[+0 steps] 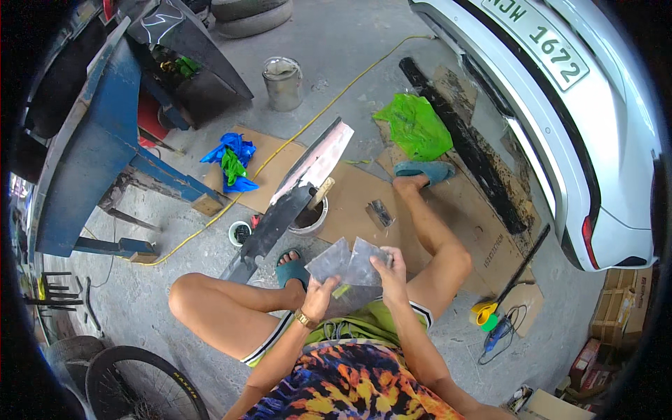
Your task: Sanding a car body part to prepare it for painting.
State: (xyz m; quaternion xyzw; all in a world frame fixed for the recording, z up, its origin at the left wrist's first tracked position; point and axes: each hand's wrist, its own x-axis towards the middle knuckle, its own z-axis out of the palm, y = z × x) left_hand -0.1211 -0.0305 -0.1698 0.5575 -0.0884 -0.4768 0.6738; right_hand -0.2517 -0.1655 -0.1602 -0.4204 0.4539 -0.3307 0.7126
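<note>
My left hand grips a flat grey square plate by its lower edge, in front of my lap. Another flat grey plate is pinched in my right hand, its inner edge close against the first. Whether they are spreaders or abrasive sheets I cannot tell. Beyond them a long black car trim panel with a whitish-pink far end leans across a round tub holding dark contents and a light-coloured handle. A small grey rectangular piece lies on the cardboard.
A white car stands at the right, a long black strip beside it. Green plastic and blue plastic lie ahead. A yellow cord crosses the floor. At left are a blue metal stand and bicycle wheel.
</note>
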